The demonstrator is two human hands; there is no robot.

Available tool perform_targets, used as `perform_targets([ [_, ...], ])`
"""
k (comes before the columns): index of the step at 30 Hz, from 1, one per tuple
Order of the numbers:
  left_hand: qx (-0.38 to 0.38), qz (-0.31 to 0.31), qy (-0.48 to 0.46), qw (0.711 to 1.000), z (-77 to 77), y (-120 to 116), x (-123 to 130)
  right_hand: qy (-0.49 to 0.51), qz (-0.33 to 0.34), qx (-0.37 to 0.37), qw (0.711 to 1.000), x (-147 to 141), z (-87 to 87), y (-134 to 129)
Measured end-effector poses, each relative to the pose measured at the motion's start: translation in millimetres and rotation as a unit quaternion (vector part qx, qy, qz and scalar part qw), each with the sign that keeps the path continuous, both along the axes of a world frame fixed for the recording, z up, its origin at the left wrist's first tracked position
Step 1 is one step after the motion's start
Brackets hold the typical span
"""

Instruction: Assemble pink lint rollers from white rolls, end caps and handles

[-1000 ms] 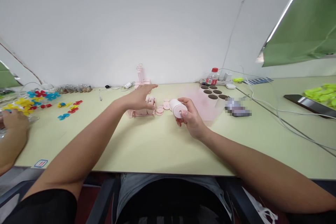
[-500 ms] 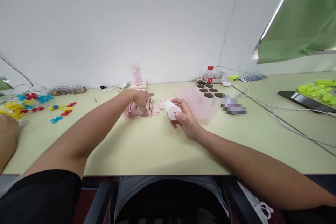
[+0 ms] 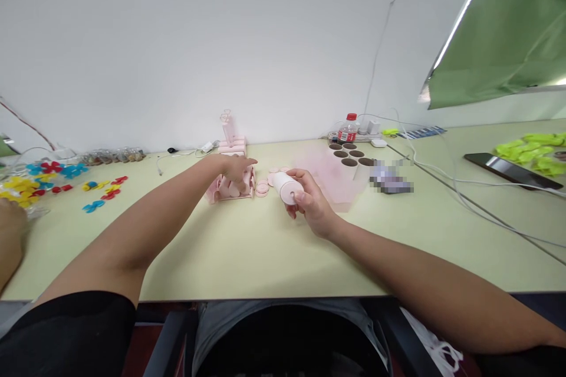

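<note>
My right hand is wrapped round a white cylindrical tube. The tube tilts towards me, and its round end cap shows a small dark hole close to my thumb. Over a pink open tray is my left hand, index finger stretched to the right and other fingers lowered among the pieces. These fingertips are partly hidden, and I see nothing held in them. Pale, flat pieces lie inside the tray. Between the tray and the tube, several round pink discs rest on the table.
Pink tubes and a pink upright holder stand behind the tray. Right: a translucent pink sheet, several open tubes, a red-capped bottle, cables and a phone. Left: colourful plastic pieces and another person's hand.
The view has shifted slightly. My left hand stays over the tray with its index finger out, and my right hand keeps hold of the tube, its capped end turned slightly.
</note>
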State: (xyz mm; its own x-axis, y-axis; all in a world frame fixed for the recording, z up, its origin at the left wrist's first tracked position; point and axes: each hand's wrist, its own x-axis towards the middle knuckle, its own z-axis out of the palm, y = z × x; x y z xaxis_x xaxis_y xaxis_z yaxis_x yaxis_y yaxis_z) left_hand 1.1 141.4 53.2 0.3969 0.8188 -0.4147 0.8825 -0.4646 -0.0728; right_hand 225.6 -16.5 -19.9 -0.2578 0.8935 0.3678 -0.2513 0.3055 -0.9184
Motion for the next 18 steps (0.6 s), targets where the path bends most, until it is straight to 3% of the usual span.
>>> perform_targets([
  [6, 0.010, -0.025, 0.003, 1.000, -3.9, 13.6, -4.1, 0.003, 0.001, 0.001, 1.000, -0.6, -0.2, 1.2],
  [11, -0.013, -0.004, 0.029, 0.999, -2.8, 6.7, 3.3, 0.002, 0.001, 0.004, 1.000, -1.0, -0.6, 2.2],
  [18, 0.011, -0.008, 0.017, 1.000, 3.5, 2.1, -1.4, 0.011, 0.002, 0.003, 1.000, -3.2, 0.3, 1.5],
])
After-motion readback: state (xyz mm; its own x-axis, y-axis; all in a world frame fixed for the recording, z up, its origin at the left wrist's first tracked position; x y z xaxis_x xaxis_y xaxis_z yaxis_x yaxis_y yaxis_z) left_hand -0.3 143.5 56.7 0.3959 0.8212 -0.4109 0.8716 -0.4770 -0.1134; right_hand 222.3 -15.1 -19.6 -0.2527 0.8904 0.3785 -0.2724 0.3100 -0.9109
